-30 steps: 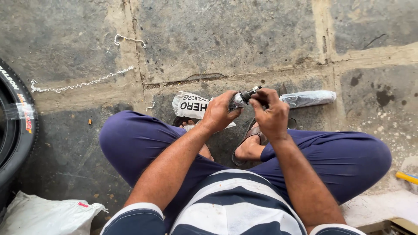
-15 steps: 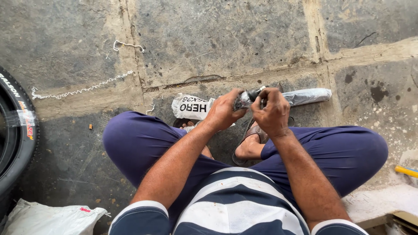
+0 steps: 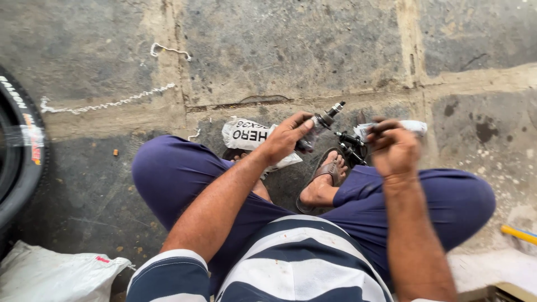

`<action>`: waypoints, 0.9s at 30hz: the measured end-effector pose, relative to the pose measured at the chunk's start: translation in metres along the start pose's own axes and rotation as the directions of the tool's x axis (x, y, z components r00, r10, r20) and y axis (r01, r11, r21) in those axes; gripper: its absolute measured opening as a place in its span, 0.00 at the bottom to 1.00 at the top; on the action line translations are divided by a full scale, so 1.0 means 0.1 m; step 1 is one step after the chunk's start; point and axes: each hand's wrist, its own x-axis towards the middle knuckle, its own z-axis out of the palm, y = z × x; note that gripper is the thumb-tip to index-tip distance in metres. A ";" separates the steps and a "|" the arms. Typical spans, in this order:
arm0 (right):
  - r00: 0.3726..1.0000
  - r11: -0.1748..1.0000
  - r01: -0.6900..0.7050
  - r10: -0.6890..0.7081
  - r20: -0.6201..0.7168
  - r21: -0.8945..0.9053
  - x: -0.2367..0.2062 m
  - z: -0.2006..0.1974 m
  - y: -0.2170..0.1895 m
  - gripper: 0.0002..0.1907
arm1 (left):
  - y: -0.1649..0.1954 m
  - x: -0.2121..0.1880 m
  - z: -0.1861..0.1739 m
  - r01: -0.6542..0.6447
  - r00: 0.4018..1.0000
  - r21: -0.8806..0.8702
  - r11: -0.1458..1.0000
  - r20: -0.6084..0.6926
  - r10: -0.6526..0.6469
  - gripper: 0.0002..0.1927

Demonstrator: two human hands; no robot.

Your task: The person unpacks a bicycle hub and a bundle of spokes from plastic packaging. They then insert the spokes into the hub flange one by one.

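The left hand (image 3: 285, 137) is closed round a metal part (image 3: 320, 124), tilted up so its threaded tip stays free. Beside it, the right hand (image 3: 394, 146) pinches a small black piece (image 3: 349, 140), blurred. A white packet (image 3: 249, 134) lies just under the left hand.

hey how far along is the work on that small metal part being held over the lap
Done: the white plastic wrapper lies opened on the stone floor.
In hand: the left hand grips a small metal cylinder part, tip pointing up; the right hand holds a dark piece, blurred, apart from it.
Left: the two pieces are not joined; the tyre sits untouched.
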 end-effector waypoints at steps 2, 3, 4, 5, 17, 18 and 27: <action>0.990 0.985 -0.119 0.110 0.084 0.123 0.00 0.04 0.33 0.12 | -0.01 -0.02 -0.01 0.040 0.999 -0.057 0.998 0.024 -0.039 0.21; 0.989 0.982 -0.135 0.125 0.083 0.133 0.00 0.07 0.48 0.12 | -0.02 -0.02 -0.02 0.057 0.998 -0.072 0.996 0.028 -0.055 0.21; 0.987 0.979 -0.148 0.138 0.077 0.143 -0.01 0.13 0.62 0.12 | -0.04 -0.02 -0.03 0.076 0.997 -0.086 0.993 0.038 -0.073 0.20; 0.987 0.976 -0.156 0.147 0.070 0.154 -0.02 0.17 0.71 0.12 | -0.07 -0.02 -0.03 0.085 0.996 -0.065 0.994 0.036 -0.083 0.19; 0.988 0.952 -0.122 0.142 0.053 -0.281 -0.10 0.70 0.76 0.14 | -0.35 0.00 0.02 -0.185 0.969 0.492 0.851 -0.053 0.241 0.09; 0.998 0.949 -0.042 0.057 0.037 -0.312 -0.06 0.73 0.80 0.14 | -0.35 -0.02 0.04 -0.287 0.913 0.610 0.738 -0.059 0.403 0.08; 0.984 0.947 -0.099 0.048 -0.169 -0.307 0.08 0.76 0.85 0.16 | -0.12 -0.14 0.22 -0.377 0.833 0.740 0.557 0.007 0.554 0.06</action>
